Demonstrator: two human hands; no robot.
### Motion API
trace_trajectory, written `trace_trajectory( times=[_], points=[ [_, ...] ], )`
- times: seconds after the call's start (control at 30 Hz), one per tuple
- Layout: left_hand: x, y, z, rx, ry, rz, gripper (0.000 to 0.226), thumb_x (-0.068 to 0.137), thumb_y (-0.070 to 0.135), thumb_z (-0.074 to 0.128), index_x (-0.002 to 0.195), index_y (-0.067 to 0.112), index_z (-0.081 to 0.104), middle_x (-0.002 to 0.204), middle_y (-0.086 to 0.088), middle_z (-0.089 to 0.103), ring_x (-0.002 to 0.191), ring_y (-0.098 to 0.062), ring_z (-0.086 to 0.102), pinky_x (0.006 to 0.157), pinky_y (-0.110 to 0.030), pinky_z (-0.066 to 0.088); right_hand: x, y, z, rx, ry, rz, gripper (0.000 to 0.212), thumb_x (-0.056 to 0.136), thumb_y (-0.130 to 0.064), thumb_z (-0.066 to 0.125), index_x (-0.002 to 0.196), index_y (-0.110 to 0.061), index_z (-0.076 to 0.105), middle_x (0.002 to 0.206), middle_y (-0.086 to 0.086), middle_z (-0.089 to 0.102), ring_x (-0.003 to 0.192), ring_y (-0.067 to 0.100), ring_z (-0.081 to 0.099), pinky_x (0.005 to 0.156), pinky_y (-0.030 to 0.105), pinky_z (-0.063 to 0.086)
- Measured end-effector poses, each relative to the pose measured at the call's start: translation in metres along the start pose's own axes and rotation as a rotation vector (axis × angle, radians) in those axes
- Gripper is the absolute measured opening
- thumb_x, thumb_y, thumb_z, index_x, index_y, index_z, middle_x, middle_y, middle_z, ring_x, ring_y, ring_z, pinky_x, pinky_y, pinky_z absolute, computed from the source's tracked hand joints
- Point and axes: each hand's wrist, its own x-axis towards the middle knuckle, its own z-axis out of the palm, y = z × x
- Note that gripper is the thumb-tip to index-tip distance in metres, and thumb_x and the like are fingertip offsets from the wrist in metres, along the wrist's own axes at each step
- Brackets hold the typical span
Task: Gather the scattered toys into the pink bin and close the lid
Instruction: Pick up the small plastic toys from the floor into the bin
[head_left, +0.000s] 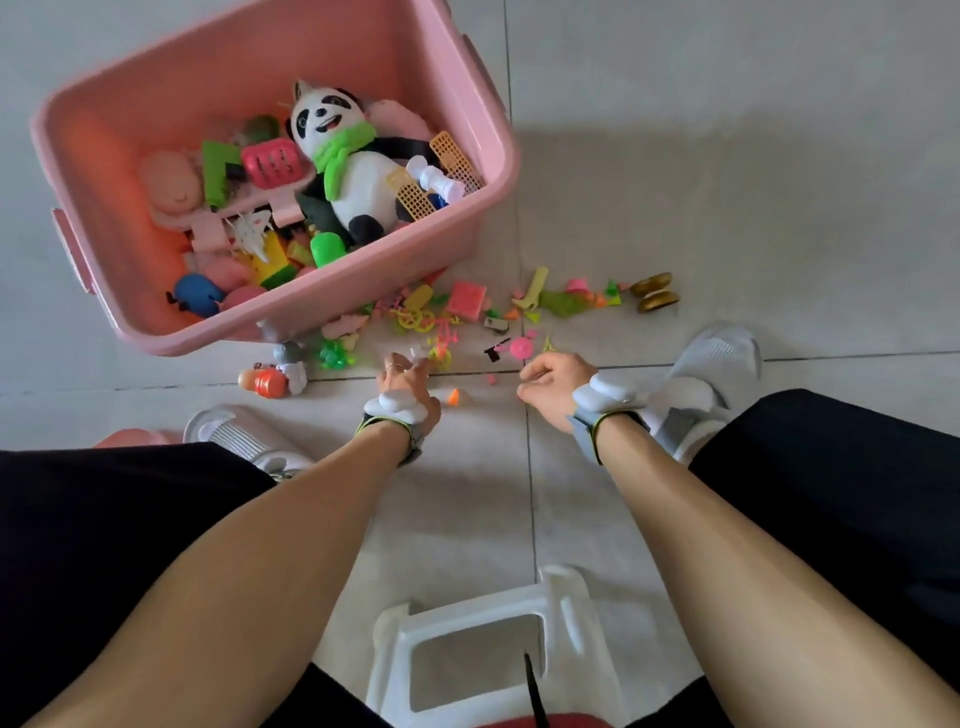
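**Both hands working at the toy scatter beside the open pink bin**

The pink bin (270, 182) is standing uncovered on the tiled floor (727, 182), up and to the left of the hands. It is holding a panda plush (343, 171) with a green scarf, a pink toy basket (271, 163), yellow mesh panels (457, 158), a white dumbbell-shaped piece (434, 179), a blue toy (196, 295) and other small plastic parts.

The scattered toys (467, 312) are lying on the floor along the bin's near wall and spreading to the right: a pink square block (466, 300), yellow wheel pieces (415, 319), a pink disc (518, 347), green pieces (563, 301) and a gold yo-yo (655, 292) at the far right end. An orange-and-white figure toy (272, 378) is lying at the left end, near the bin's corner.

The left hand (404, 382) is reaching into the near edge of the scatter with fingers curled; it appears to be pinching a small pale piece, though what that piece is cannot be told. A small orange piece (453, 397) is lying just beside this hand.

The right hand (553, 387) is hovering close to the floor just below the pink disc, fingers loosely curled; whether it is holding anything cannot be told.

Both wrists are carrying white devices on grey straps. A white plastic stool (467, 654) is standing between the person's legs.
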Motion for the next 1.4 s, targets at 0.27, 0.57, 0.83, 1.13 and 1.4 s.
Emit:
trace_trajectory(
  times=[0.27, 0.57, 0.83, 1.13, 1.4],
  points=[
    [0.007, -0.001, 0.014, -0.231, 0.208, 0.047, 0.025, 0.089, 0.007, 0.053, 0.112, 0.011, 0.063, 0.121, -0.016, 0.048, 0.088, -0.031, 0.055, 0.074, -0.028, 0.043, 0.019, 0.007, 0.002, -0.057, -0.030, 0.044, 0.013, 0.085, -0.022, 0.060, 0.097, -0.027, 0.063, 0.105, -0.004, 0.066, 0.095, 0.019, 0.062, 0.078, 0.023, 0.047],
    [0.003, -0.008, 0.001, -0.552, 0.322, -0.147, 0.010, 0.084, 0.017, 0.061, 0.089, 0.025, 0.065, 0.095, 0.001, 0.060, 0.078, -0.019, 0.056, 0.062, -0.021, 0.035, 0.046, -0.044, 0.020, -0.255, 0.019, -0.057, 0.028, 0.084, -0.015, 0.055, 0.111, -0.020, 0.060, 0.120, 0.005, 0.061, 0.108, 0.029, 0.059, 0.089, 0.030, 0.050],
    [-0.012, -0.028, 0.002, -0.806, 0.308, -0.293, 0.005, 0.072, 0.036, 0.061, 0.070, 0.033, 0.059, 0.071, 0.005, 0.068, 0.068, -0.024, 0.069, 0.064, -0.037, 0.058, 0.066, -0.089, 0.045, -0.680, 0.039, -0.292, 0.062, 0.099, -0.030, 0.041, 0.153, -0.018, 0.012, 0.157, 0.009, 0.013, 0.146, 0.028, 0.013, 0.116, 0.040, 0.018],
    [-0.014, -0.028, -0.005, -0.892, 0.275, -0.324, 0.016, 0.058, 0.046, 0.057, 0.071, 0.037, 0.059, 0.066, 0.004, 0.068, 0.062, -0.025, 0.069, 0.061, -0.045, 0.060, 0.095, -0.106, 0.063, -0.805, 0.121, -0.334, 0.055, 0.096, -0.015, 0.038, 0.148, -0.011, 0.023, 0.153, 0.014, 0.021, 0.139, 0.032, 0.023, 0.105, 0.041, 0.031],
    [-0.005, -0.033, -0.010, -0.937, 0.277, -0.387, 0.032, 0.049, 0.051, 0.054, 0.066, 0.024, 0.057, 0.068, -0.009, 0.069, 0.069, -0.033, 0.069, 0.065, -0.051, 0.060, 0.096, -0.101, 0.049, -0.645, 0.118, -0.260, 0.056, 0.098, -0.021, 0.043, 0.148, -0.006, 0.021, 0.151, 0.016, 0.024, 0.134, 0.036, 0.031, 0.109, 0.039, 0.029]
  ],
)
